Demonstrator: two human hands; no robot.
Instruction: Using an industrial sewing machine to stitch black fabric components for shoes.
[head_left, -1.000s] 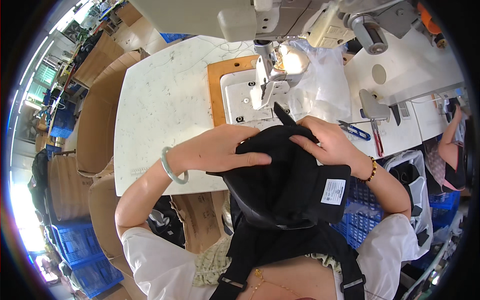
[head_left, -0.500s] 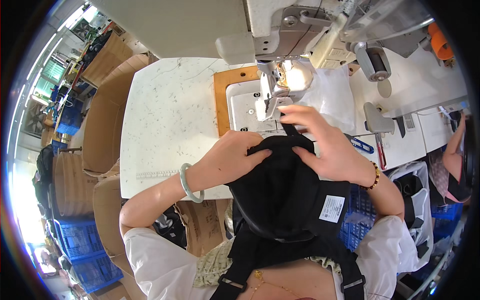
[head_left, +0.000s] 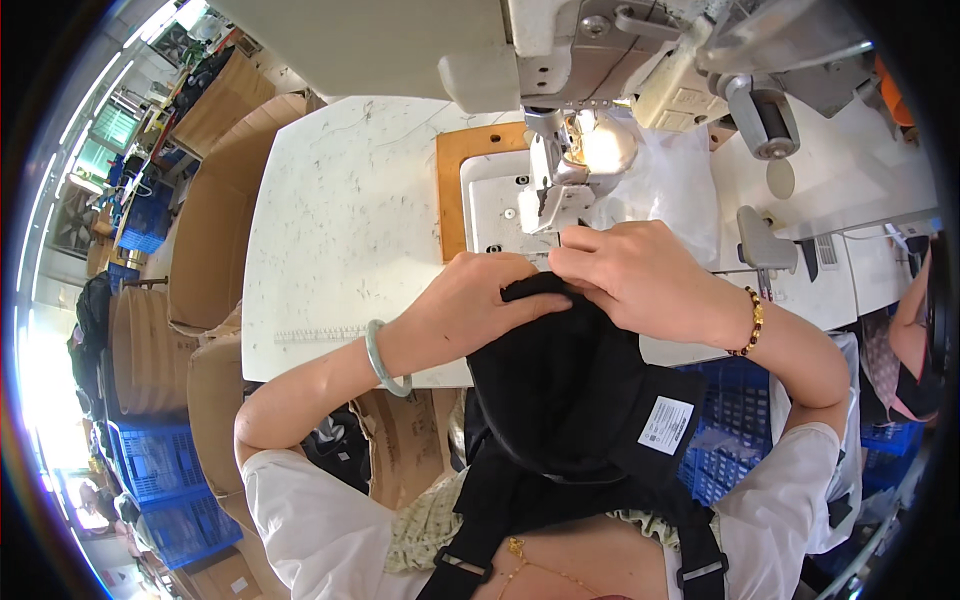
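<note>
A black, rounded, bag-like fabric piece (head_left: 565, 390) hangs over the table's front edge, against my chest. A white printed label (head_left: 665, 425) shows on its right side panel. My left hand (head_left: 462, 305) pinches its upper edge between thumb and fingers. My right hand (head_left: 640, 278) is closed at the top edge just beside it, fingers bunched together; what lies inside that pinch is mostly hidden. Both hands are just in front of the sewing machine (head_left: 560, 185), whose lamp is lit over its metal bed plate (head_left: 490, 205). The fabric is apart from the presser foot.
The white table (head_left: 340, 220) carries thread scraps and a printed ruler strip (head_left: 320, 334). A wooden surround (head_left: 453, 190) frames the bed plate. Cardboard boxes (head_left: 215, 240) stand left, blue crates (head_left: 735, 420) below right. Another person's arm (head_left: 910, 350) shows at far right.
My right hand has drawn its raised, spread fingers in and closed them at the fabric's top edge, near my left hand. The black strap seen under those fingers is now mostly covered.
</note>
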